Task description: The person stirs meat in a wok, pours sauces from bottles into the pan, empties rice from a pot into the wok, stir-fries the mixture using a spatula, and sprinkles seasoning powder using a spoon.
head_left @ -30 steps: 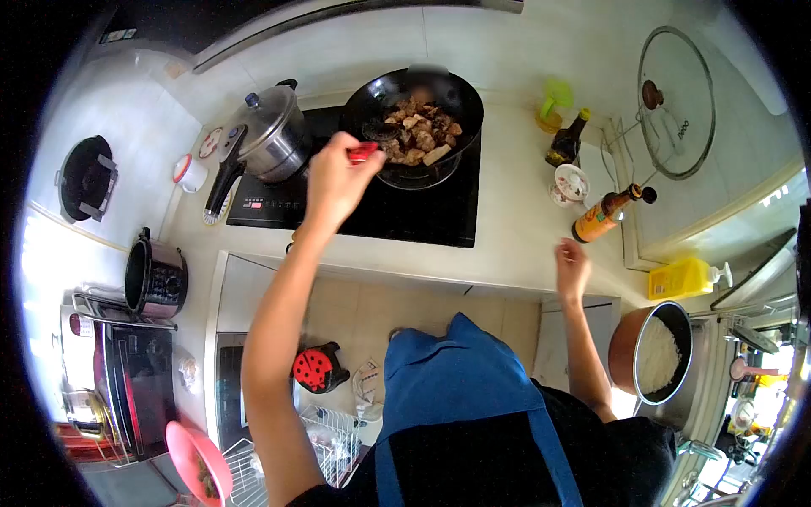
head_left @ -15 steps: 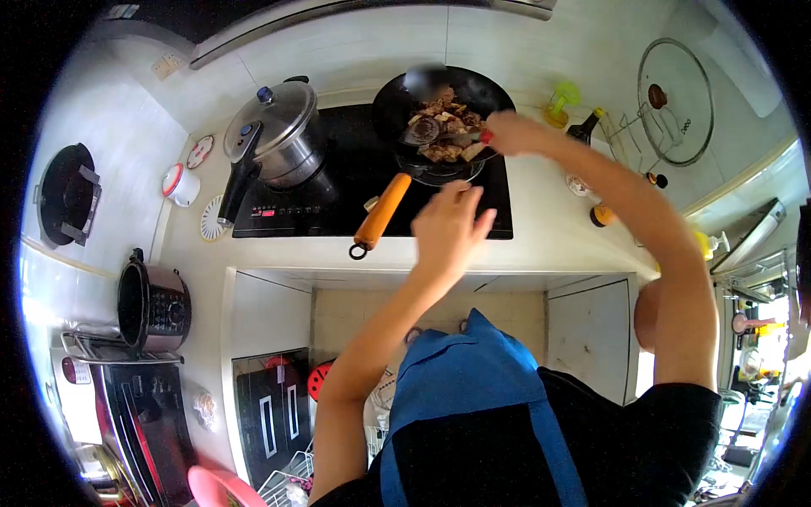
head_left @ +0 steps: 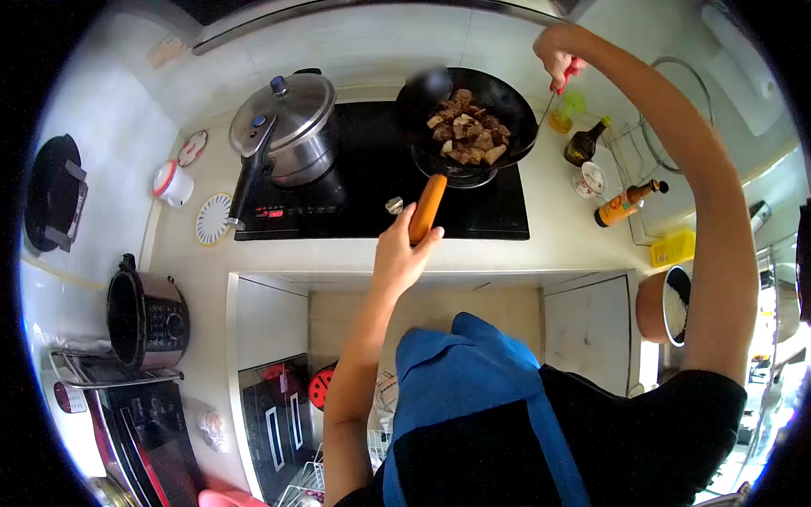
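Observation:
My left hand [head_left: 400, 256] is closed around the orange wooden handle [head_left: 428, 205] of a black wok [head_left: 411, 114]. Browned chunks of meat [head_left: 473, 135] lie in the wok, which sits on the right burner of the black cooktop [head_left: 363, 207]. Raised to the right of the wok, my right hand [head_left: 557, 63] grips the red handle of a metal spatula [head_left: 549, 110]. Its thin shaft slants down to the wok's right rim, and its lower end is hard to make out there.
A steel pressure cooker [head_left: 296, 139] stands on the left burner. To the wok's right are a dark bottle [head_left: 583, 145], a small bowl [head_left: 589, 180] and a brown bottle [head_left: 623, 205]. A pot [head_left: 652, 308] stands further right, and a rice cooker [head_left: 160, 317] is at left.
My left hand has taken hold of the wok handle. My right hand has risen up and right with the spatula, drawing it from the meat to the wok's right rim.

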Demonstrator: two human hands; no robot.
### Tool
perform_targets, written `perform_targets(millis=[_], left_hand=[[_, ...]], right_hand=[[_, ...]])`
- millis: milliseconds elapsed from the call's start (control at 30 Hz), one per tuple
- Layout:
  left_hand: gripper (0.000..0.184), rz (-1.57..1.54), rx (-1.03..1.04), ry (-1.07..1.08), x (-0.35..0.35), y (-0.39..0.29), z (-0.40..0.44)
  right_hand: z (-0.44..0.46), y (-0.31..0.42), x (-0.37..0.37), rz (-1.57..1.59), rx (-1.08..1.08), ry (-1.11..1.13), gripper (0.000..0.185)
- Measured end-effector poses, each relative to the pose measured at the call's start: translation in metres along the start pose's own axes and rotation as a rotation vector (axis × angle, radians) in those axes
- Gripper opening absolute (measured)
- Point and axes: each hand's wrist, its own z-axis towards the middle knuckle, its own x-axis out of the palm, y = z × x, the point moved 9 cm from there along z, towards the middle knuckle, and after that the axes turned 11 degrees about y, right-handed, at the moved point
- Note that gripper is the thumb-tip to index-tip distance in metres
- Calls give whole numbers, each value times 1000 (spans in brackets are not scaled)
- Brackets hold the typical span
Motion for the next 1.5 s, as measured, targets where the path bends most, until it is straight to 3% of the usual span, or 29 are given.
perform_targets(millis=[33, 100, 167, 233, 333, 400, 433, 500, 567, 733, 800, 933, 1000, 1033, 1100, 1133, 1200, 1300, 1333, 1367, 1433, 1467, 1500], left_hand=[[60, 46, 18, 22, 2, 4, 1], [58, 11, 87, -1, -3, 7, 5], [57, -198, -29, 155, 5, 16, 7], [58, -167, 1, 135, 3, 18, 7], [58, -190, 5, 135, 1, 11, 6], [57, -244, -28, 156, 2, 8, 4], [57, -260, -45, 142, 1, 9, 3], [56, -277, -51, 135, 2, 6, 4], [55, -288, -77, 144, 3, 8, 3], [54, -239, -55, 120, 6, 15, 6], [55, -232, -70, 86, 4, 17, 4], [57, -248, -64, 94, 5, 19, 4], [58, -237, -33, 70, 5, 20, 5], [58, -238, -33, 66, 5, 23, 5], [59, -233, -23, 67, 6, 24, 5], [59, -223, -58, 93, 6, 24, 5], [60, -246, -63, 98, 5, 25, 5], [60, -182, 35, 60, 0, 21, 6], [60, -175, -12, 93, -1, 15, 5], [61, -165, -58, 129, 0, 13, 4], [60, -206, -66, 135, 2, 13, 1], [60, -255, -65, 128, 2, 13, 2], [60, -253, -61, 134, 3, 12, 2]], right_hand=[[21, -1, 16, 31, 19, 150, 21], [49, -5, 47, 234, -146, 202, 20], [70, 3, 94, 474, -324, 153, 31], [73, 25, 131, 610, -434, 20, 32], [113, 71, 176, 833, -477, -8, 35], [92, 73, 153, 840, -291, -546, 34], [75, 79, 154, 848, -292, -541, 34], [29, 58, 141, 666, -144, -716, 28], [4, 44, 134, 556, -127, -760, 24], [-46, 35, 99, 189, -173, -978, 16], [-67, 49, 79, -193, -203, -1057, 16], [-85, 43, 33, -384, -280, -983, 19], [-61, 31, 17, -325, -140, -622, 17], [-40, 28, 7, -328, -141, -625, 17], [44, -5, 58, 249, -110, 174, 21], [38, -3, 76, 280, -141, 333, 27], [39, 16, 104, 400, -312, 261, 20], [84, 70, 165, 925, -433, 0, 18], [106, 98, 175, 790, -528, -70, 27], [102, 107, 176, 796, -531, -69, 27], [81, 92, 171, 972, -247, -368, 30], [71, 90, 176, 978, -243, -368, 30], [55, 81, 173, 893, -192, -505, 31]])
